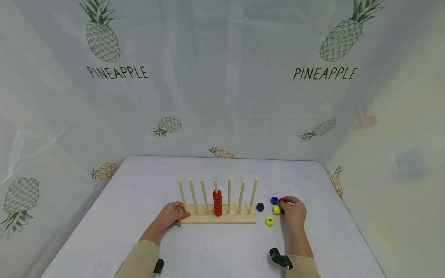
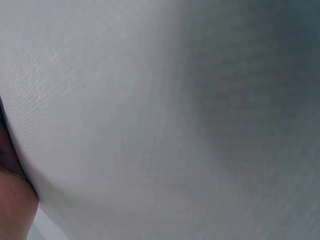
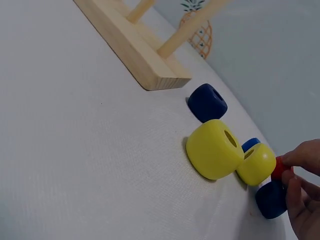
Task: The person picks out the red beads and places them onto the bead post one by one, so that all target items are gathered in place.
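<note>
A wooden peg stand (image 1: 222, 219) with several upright pegs stands on the table, and several red beads (image 1: 217, 204) are stacked on its middle peg. My left hand (image 1: 171, 214) grips the base's left end, thumb on top. To the right of the stand, my right hand (image 1: 294, 210) pinches a red bead (image 3: 278, 169) between thumb and fingers. Close below that bead lies a dark blue bead (image 3: 271, 200). Beside the hand are a blue bead (image 1: 274, 200), a yellow bead (image 1: 276, 210) and a nearer yellow bead (image 1: 269, 221). The left wrist view shows mostly blurred pale cloth.
Another dark blue bead (image 1: 260, 207) lies just off the stand's right end. The white table (image 1: 215, 251) backs onto a pineapple-print cloth (image 1: 222, 88). A black wrist device (image 1: 281, 259) sits at the right forearm.
</note>
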`<state>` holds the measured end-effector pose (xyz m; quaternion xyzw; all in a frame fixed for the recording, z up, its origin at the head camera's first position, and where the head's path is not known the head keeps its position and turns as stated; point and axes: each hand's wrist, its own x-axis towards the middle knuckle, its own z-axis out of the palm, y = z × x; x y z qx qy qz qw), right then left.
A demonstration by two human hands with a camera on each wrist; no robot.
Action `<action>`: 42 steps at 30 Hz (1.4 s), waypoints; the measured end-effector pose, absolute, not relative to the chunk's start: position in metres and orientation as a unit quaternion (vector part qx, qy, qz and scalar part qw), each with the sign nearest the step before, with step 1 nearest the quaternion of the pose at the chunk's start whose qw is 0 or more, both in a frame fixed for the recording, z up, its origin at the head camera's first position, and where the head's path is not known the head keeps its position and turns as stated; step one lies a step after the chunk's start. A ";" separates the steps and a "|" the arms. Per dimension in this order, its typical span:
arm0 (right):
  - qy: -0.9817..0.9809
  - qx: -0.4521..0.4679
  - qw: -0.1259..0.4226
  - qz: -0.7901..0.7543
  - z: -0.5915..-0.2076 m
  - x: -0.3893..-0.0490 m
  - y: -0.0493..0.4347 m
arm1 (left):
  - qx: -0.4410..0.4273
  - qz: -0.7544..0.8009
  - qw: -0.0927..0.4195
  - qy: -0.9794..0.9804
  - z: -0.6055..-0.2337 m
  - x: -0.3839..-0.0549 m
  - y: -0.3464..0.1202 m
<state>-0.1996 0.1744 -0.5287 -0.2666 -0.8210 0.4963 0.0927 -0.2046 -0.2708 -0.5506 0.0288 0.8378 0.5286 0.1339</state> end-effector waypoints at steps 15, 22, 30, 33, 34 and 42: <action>-0.833 -0.208 0.036 0.512 -0.511 -0.197 0.174 | 0.023 0.522 0.132 0.843 -0.555 -0.207 -0.273; -0.835 -0.186 0.055 0.516 -0.500 -0.194 0.171 | 0.021 0.518 0.132 0.845 -0.553 -0.207 -0.273; -0.831 -0.183 0.045 0.523 -0.486 -0.190 0.167 | 0.032 0.522 0.130 0.842 -0.551 -0.205 -0.272; -0.827 -0.181 0.039 0.530 -0.480 -0.190 0.166 | 0.033 0.524 0.130 0.841 -0.551 -0.205 -0.272; -0.825 -0.182 0.040 0.533 -0.480 -0.191 0.166 | 0.033 0.524 0.130 0.841 -0.551 -0.205 -0.272; -0.812 -0.159 0.088 0.554 -0.500 -0.202 0.174 | 0.033 0.525 0.131 0.840 -0.551 -0.205 -0.271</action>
